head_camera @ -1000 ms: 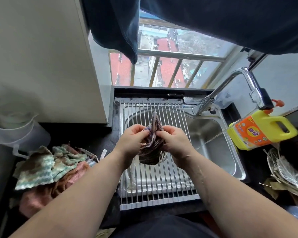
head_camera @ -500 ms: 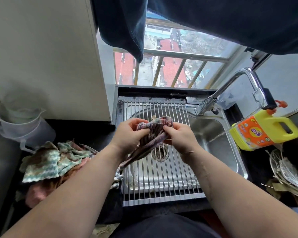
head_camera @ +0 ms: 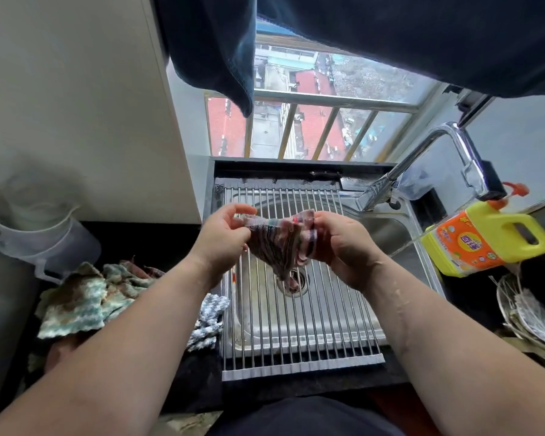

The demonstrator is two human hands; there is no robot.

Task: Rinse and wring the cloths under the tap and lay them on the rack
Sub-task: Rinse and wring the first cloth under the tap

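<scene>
Head view: a second ago the cloth (head_camera: 277, 243) stood bunched upright between the two hands. Half a second ago it was a twisted rope slanting down to the left. Now it has been untwisted and pulled open, with its top edge stretched between the hands and the rest sagging to a point. That suggests the wringing of this piece is over and the person is spreading it to lay it down.

The left hand (head_camera: 224, 237) pinches the cloth's left corner between thumb and curled fingers. The right hand (head_camera: 340, 243) has its fingers curled round the right edge, where some folds are still gathered. The cloth hangs in the air between the hands, above the middle of the rack (head_camera: 296, 341), and its low tip is over the drain (head_camera: 299, 283). I cannot tell whether the tip touches the bars.

The rack covers the left part of the sink (head_camera: 387, 228). The tap (head_camera: 422, 152) rises from the sink's far right corner, and I can make out no stream from it. A pile (head_camera: 85, 297) of cloths lies on the worktop (head_camera: 145, 240) left of the sink, so more seem to be waiting. A bottle (head_camera: 485, 240) lies tilted at the sink's right edge.
</scene>
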